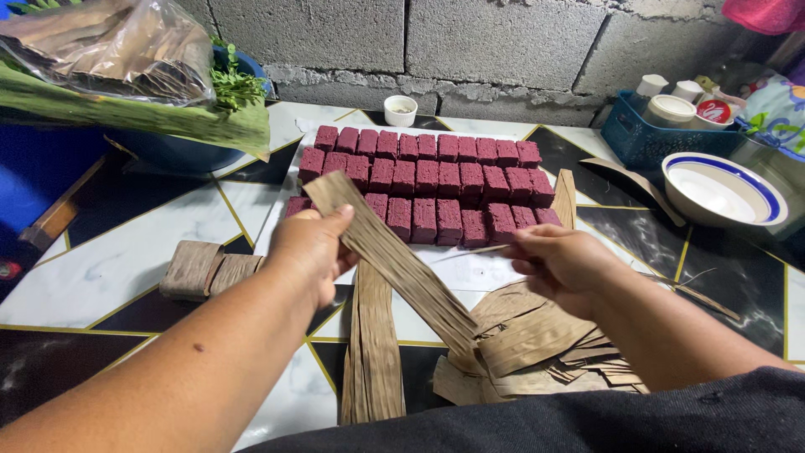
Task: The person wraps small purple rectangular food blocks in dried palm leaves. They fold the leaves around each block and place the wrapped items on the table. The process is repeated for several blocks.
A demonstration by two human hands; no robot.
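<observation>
My left hand (309,249) grips the upper end of a long dried brown leaf strip (401,267) that runs down to the right into a pile of dried leaf pieces (537,348). My right hand (560,262) pinches a thin strand (470,251) peeled off that strip. Just beyond both hands lie rows of dark red rectangular blocks (436,183) on a white sheet (470,273). Two flat leaf strips (375,356) lie side by side below my left hand.
Folded leaf bundles (205,270) rest at the left. A blue basin (180,151) holds a banana leaf, greens and a plastic bag of dried leaves. A white bowl with blue rim (723,191), blue basket of jars (650,134) and small white cup (401,110) stand by the block wall.
</observation>
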